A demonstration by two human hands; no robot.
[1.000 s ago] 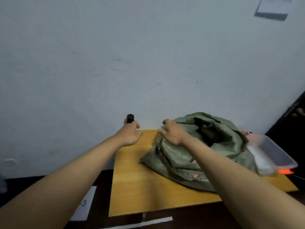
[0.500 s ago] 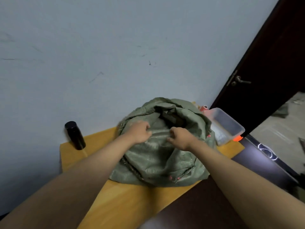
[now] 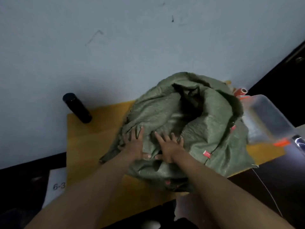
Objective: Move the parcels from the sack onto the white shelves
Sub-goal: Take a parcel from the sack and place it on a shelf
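Observation:
A green woven sack lies crumpled on a small wooden table, its dark mouth facing up near the wall. Something brown shows inside the mouth; I cannot tell what it is. My left hand lies flat on the sack's near left side with fingers spread. My right hand rests beside it, fingers straight and spread on the fabric. No white shelves are in view.
A black cylindrical bottle stands at the table's back left by the wall. A clear plastic box with orange clips sits at the right, a red roll behind it. A dark door is at the right; a paper marked 6-3 lies on the floor.
Both hands went from curled on the sack's upper fabric to flat and spread on its near side. The view tilted down and moved closer to the table.

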